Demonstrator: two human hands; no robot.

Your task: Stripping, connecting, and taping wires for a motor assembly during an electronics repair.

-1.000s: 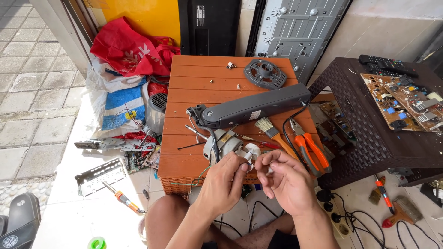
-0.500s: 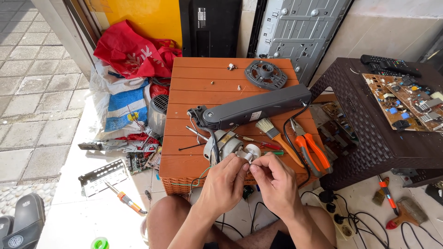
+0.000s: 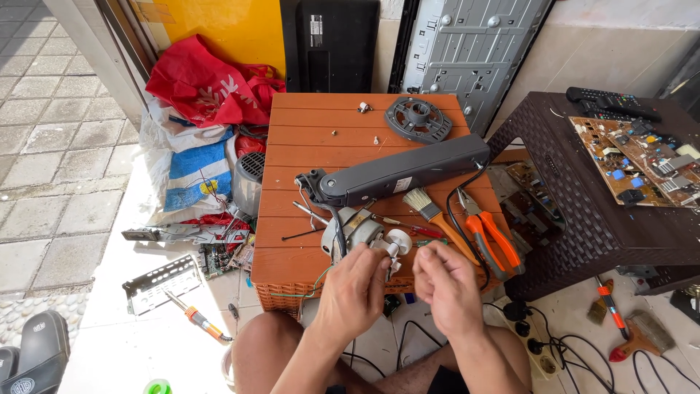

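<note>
A small silver electric motor (image 3: 355, 232) with a white plastic piece (image 3: 398, 241) on its end lies at the front edge of an orange slatted table (image 3: 306, 153). My left hand (image 3: 356, 292) grips the motor's front, fingers against the white piece. My right hand (image 3: 443, 281) is just right of it with the fingers curled together; whether it pinches a small part I cannot tell. A long dark grey fan housing (image 3: 397, 175) lies across the table behind the motor, with wires running to it.
On the table lie a paintbrush (image 3: 432, 216), orange-handled pliers (image 3: 490, 233), a round black grille part (image 3: 418, 118) and loose screws. A dark wicker table (image 3: 583, 211) at right carries a circuit board (image 3: 633, 157) and remotes. Bags, screwdrivers and cables lie on the floor.
My two hands have drawn slightly apart; the right hand has come off the motor and shifted right, while the left hand stays on it.
</note>
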